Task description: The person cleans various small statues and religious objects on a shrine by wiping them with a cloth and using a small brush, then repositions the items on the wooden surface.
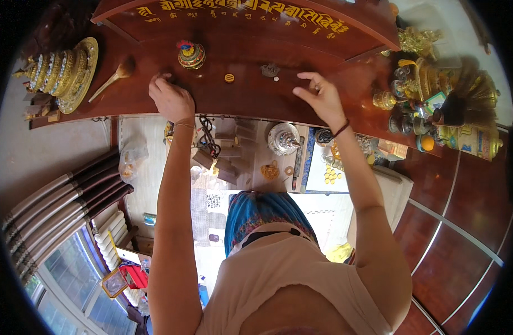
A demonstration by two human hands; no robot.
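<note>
On a dark red wooden tabletop (223,98), my left hand (171,99) rests palm down near the front edge; whether anything lies under its curled fingers is hidden. Just beyond it stands a round ornate pot (191,56) with a red and blue top. My right hand (321,96) is raised over the table, thumb and forefinger apart, nothing between them. To its left lie a small white disc (276,78) and a dark openwork metal piece (270,69). A round yellow item with dark stripes (229,78) lies between the hands. A soft-bristled brush (114,79) lies left of my left hand.
A tiered gold ornament (61,77) stands at the far left. Gold vessels (441,79), glass jars and an orange fruit (427,143) crowd the right end. A raised shelf (248,12) with yellow script spans the back. Below the edge are a silver tiered ornament (284,139) and dark beads (207,138).
</note>
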